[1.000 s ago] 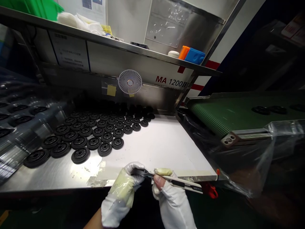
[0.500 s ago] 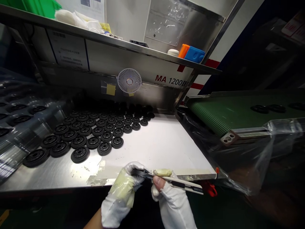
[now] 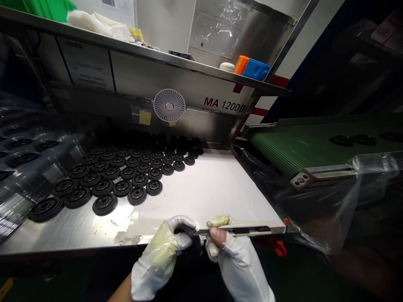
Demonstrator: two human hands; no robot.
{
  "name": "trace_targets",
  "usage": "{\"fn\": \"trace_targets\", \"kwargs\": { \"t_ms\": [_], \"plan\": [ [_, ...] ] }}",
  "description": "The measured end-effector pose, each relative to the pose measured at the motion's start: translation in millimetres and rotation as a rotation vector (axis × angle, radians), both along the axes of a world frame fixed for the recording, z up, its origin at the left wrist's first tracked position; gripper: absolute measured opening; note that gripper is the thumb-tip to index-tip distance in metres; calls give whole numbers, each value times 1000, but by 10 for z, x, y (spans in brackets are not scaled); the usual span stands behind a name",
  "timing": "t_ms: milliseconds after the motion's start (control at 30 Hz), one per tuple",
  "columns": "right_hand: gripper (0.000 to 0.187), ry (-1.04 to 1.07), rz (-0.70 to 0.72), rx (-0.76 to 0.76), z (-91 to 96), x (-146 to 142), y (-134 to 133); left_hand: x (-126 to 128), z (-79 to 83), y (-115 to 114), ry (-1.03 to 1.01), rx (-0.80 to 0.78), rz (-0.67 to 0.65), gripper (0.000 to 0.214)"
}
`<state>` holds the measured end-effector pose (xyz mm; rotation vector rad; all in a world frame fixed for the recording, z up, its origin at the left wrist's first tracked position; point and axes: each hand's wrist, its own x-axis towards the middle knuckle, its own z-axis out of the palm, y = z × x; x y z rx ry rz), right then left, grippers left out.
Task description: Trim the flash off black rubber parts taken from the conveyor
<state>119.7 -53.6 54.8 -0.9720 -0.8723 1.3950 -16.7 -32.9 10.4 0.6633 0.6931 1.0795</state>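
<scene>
My left hand (image 3: 168, 243), in a white glove with a yellowish patch, is closed around a black wheel-like part (image 3: 190, 246) that is mostly hidden and dark against the background. Gloved in white with the thumb bare, my right hand (image 3: 228, 247) grips a utility knife (image 3: 248, 230) with a pale body and dark insert. The knife's blade points left and reaches the black part, though exact contact cannot be made out. Both hands are at the front edge of the table. Beyond them, several black ribbed wheels (image 3: 137, 195) lie flat in rows.
Stacked clear plastic trays (image 3: 53, 172) holding black wheels stand at the left. A green conveyor belt (image 3: 302, 144) with black parts runs along the right. A metal shelf (image 3: 151, 54) and a small white fan (image 3: 169, 105) are at the back. A red-handled tool (image 3: 278, 246) hangs by the front edge.
The right hand has shifted slightly right, and the knife has turned closer to level. The left hand keeps hold of the black part, which shows a little more below the blade.
</scene>
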Motion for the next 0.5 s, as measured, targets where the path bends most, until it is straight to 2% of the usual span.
{"fn": "trace_targets", "kwargs": {
  "t_ms": [133, 400, 500],
  "plan": [
    [34, -142, 114, 70, 105, 59, 61, -25, 16, -10, 15, 56, -86, 24],
    [34, -239, 202, 37, 100, 128, 50, 8, 55, -37, 38, 41, -130, 21],
    [24, -267, 279, -19, 90, 244, -9, 23, 23, -49, 64, -4, -102, 21]
  ]
}}
